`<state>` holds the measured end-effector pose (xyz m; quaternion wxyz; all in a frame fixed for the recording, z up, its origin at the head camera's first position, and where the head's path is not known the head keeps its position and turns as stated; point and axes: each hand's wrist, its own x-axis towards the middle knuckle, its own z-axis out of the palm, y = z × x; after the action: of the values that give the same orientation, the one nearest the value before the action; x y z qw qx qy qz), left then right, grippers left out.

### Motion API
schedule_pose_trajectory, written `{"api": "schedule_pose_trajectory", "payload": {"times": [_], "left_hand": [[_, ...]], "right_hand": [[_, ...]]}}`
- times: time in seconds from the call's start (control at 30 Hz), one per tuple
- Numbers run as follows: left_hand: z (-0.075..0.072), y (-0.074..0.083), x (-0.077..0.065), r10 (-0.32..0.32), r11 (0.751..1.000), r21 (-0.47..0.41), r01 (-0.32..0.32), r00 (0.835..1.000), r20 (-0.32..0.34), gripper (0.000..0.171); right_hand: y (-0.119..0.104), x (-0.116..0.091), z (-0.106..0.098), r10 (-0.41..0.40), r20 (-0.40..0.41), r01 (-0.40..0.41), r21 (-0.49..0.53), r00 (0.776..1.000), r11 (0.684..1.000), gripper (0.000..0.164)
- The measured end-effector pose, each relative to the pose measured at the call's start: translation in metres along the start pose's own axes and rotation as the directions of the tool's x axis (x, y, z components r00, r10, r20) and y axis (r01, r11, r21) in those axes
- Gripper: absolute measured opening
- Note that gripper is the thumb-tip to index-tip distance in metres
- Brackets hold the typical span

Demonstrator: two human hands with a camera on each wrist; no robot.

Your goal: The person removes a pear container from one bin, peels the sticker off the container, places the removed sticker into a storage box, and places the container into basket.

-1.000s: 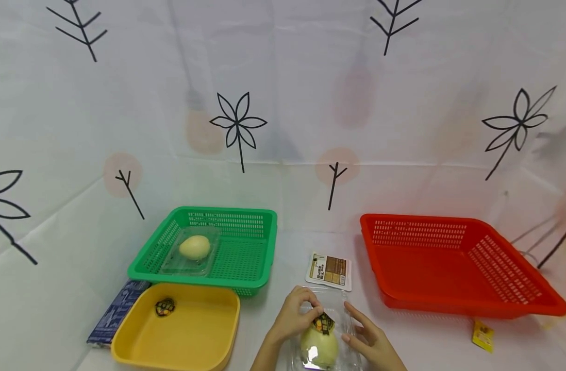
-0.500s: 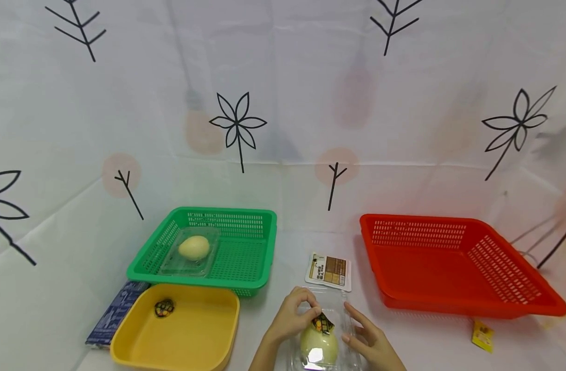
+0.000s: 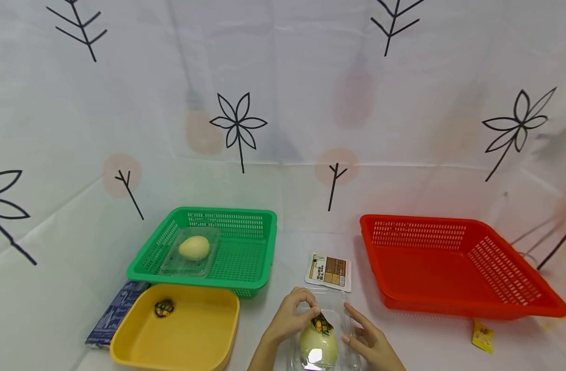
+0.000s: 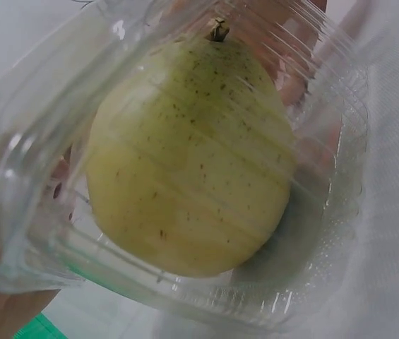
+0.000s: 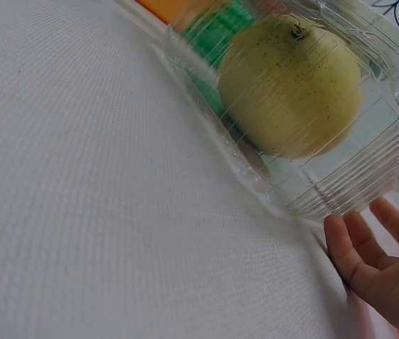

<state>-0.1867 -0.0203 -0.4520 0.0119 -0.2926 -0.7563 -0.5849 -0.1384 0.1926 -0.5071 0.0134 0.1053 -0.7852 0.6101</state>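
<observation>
Bottom: pear (image 3: 319,346) in box (image 3: 334,298) | left hand (image 3: 293,315) pinches sticker (image 3: 322,324) | right hand (image 3: 372,342) touches box, fingers apart | lower left: basket (image 3: 240,260) has boxed fruit (image 3: 194,248); tray (image 3: 185,337), round sticker (image 3: 164,308)

Red basket (image 3: 422,268), small yellow packet (image 3: 482,337), flower-patterned backdrop (image 3: 287,103)

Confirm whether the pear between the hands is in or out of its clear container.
In: both wrist views show the pear surrounded by the clear container.

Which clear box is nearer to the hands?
The front box, with left hand and right hand at it; the back box sits in the green basket.
</observation>
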Motion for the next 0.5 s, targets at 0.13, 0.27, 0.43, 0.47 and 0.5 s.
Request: {"api": "schedule_pose_trajectory", "payload": {"times": [0.13, 0.27, 0.43, 0.47, 0.5], "left_hand": [[0.003, -0.021, 0.000, 0.013, 1.000, -0.008, -0.013, 1.000, -0.011, 0.006], [0.004, -0.029, 0.000, 0.017, 0.999, -0.047, -0.017, 1.000, -0.016, 0.007], [0.003, -0.029, 0.000, 0.008, 0.997, -0.083, -0.009, 1.000, -0.014, 0.007], [0.003, -0.028, 0.000, 0.001, 0.996, -0.091, -0.002, 1.000, -0.011, 0.007], [0.003, -0.028, 0.000, -0.002, 0.995, -0.096, 0.001, 1.000, -0.010, 0.007]], "right_hand": [[0.000, 0.000, 0.000, 0.009, 0.012, -0.009, 0.002, 1.000, 1.000, 0.061], [0.001, 0.000, 0.001, 0.015, 0.009, -0.015, -0.001, 1.000, 1.000, 0.061], [0.001, 0.000, 0.001, 0.019, -0.002, -0.019, -0.003, 1.000, 1.000, 0.061], [0.001, 0.000, 0.001, 0.019, -0.002, -0.019, -0.001, 1.000, 1.000, 0.061], [0.000, 0.000, 0.001, 0.017, 0.001, -0.017, 0.000, 1.000, 1.000, 0.061]]}}
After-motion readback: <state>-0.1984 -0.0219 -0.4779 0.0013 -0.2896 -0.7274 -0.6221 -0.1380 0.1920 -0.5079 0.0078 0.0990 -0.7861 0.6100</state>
